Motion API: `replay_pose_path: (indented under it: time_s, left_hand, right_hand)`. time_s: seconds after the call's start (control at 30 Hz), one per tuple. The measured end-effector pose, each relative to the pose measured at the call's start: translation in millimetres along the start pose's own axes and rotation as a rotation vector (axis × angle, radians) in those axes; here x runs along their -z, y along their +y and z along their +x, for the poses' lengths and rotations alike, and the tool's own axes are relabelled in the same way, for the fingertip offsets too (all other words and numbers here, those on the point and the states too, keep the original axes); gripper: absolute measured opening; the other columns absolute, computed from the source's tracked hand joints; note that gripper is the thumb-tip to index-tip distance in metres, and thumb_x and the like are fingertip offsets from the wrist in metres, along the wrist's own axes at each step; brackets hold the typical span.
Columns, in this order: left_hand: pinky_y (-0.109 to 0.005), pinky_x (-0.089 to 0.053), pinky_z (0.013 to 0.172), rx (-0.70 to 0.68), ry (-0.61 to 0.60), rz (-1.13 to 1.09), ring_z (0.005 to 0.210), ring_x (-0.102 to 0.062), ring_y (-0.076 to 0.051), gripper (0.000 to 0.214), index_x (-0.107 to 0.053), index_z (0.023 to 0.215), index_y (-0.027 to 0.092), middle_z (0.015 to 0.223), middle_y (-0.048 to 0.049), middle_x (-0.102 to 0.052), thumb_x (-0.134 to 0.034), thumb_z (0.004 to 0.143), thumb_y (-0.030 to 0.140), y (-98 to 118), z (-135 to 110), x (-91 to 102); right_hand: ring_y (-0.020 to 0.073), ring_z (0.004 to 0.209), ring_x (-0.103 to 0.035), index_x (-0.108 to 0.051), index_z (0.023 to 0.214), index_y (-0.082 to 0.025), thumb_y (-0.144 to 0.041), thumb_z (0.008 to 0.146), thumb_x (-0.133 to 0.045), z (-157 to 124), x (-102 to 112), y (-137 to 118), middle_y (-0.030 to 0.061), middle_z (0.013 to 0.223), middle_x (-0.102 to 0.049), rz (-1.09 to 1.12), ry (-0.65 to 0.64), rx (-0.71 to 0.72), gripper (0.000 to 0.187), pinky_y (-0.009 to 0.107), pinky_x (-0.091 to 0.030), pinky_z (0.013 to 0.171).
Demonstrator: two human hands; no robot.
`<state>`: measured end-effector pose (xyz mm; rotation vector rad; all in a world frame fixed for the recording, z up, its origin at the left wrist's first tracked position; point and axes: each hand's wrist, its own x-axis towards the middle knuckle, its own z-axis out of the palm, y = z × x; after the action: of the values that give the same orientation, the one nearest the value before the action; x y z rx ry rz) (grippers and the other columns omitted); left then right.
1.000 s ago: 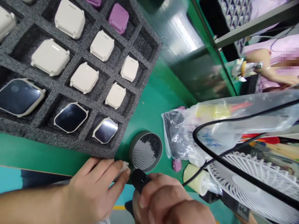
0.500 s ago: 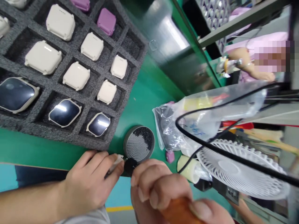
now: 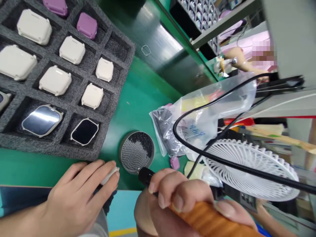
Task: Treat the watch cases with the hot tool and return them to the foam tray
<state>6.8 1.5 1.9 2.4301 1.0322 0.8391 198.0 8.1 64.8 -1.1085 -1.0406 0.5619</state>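
Observation:
My left hand (image 3: 79, 194) lies at the bottom left, fingers curled over a small white part (image 3: 110, 175) just below the grey foam tray (image 3: 118, 49). My right hand (image 3: 182, 200) is wrapped round an orange-handled tool (image 3: 209, 220) with a black tip (image 3: 144, 174), which points at the round grey dish (image 3: 136, 151) of tiny screws. The tip sits at the dish's near rim, a little right of the white part. The foam tray holds several cream watch cases (image 3: 72, 50), two purple ones (image 3: 87, 25) and screen-up watches (image 3: 84, 131).
A clear plastic bag (image 3: 197, 121) of parts lies right of the dish, with a small purple piece (image 3: 174, 163) beside it. A white desk fan (image 3: 249, 171) and a black cable (image 3: 222, 161) fill the right side. Another person's arm (image 3: 239, 62) works beyond the green divider.
The view has swung so the tray slid left. My right hand pulled the tool tip away from the white part and over to the dish's rim; the orange handle now shows.

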Motion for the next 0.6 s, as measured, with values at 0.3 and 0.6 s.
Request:
replay_pose_path:
  time_s: [0.3, 0.6]
  left_hand:
    - [-0.046, -0.044, 0.093, 0.013, -0.035, -0.076, 0.123, -0.064, -0.031, 0.025, -0.075, 0.114, 0.012, 0.140, -0.0108, -0.070, -0.054, 0.100, 0.016, 1, 2, 1.1]
    - [-0.045, -0.044, 0.091, 0.027, -0.008, -0.050, 0.117, -0.067, -0.028, 0.024, -0.077, 0.111, 0.015, 0.131, -0.0084, -0.075, -0.056, 0.099, 0.015, 2, 2, -0.6]
  right_hand:
    - [0.0065, 0.061, -0.064, -0.060, 0.117, -0.022, -0.042, 0.102, -0.056, -7, 22, 8, -0.0090, 0.085, -0.063, 0.071, -0.127, -0.046, 0.025, 0.028, -0.060, 0.052]
    - [0.0066, 0.059, -0.061, -0.057, 0.127, -0.024, -0.038, 0.103, -0.053, 0, 23, 12, -0.0081, 0.082, -0.058, 0.034, -0.223, -0.005, 0.028, 0.026, -0.061, 0.052]
